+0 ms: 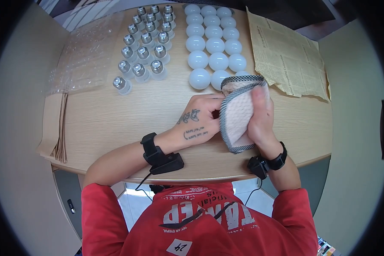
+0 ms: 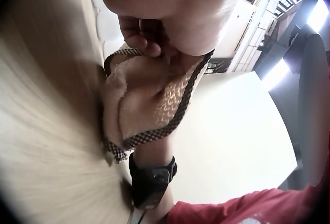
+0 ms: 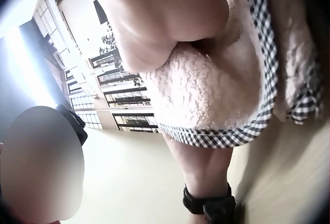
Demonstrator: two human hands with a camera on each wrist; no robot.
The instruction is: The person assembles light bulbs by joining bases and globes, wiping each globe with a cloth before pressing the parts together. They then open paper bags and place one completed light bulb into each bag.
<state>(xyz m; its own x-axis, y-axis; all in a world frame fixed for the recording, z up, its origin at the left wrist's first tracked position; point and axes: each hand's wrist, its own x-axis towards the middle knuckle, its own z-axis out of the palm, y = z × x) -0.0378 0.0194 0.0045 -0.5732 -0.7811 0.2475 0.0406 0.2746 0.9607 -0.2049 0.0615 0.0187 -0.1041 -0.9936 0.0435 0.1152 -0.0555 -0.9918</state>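
Note:
A white textured cloth with black-and-white checked trim is bunched between the two hands, over the near part of the table. My right hand grips it from the right, thumb laid along its upper face. From the left, my left hand has its fingertips curled in at the cloth's edge. In the left wrist view the left fingers bend down into the cloth's fold, and I cannot tell whether something is wrapped inside. Just beyond the cloth stand white round bulb globes, the nearest right one partly covered by it.
Frosted bulb bases with silver screw caps stand in rows left of the globes. Bubble wrap and folded brown paper lie at the left. A printed paper sheet is at the right. Grey partitions flank the table.

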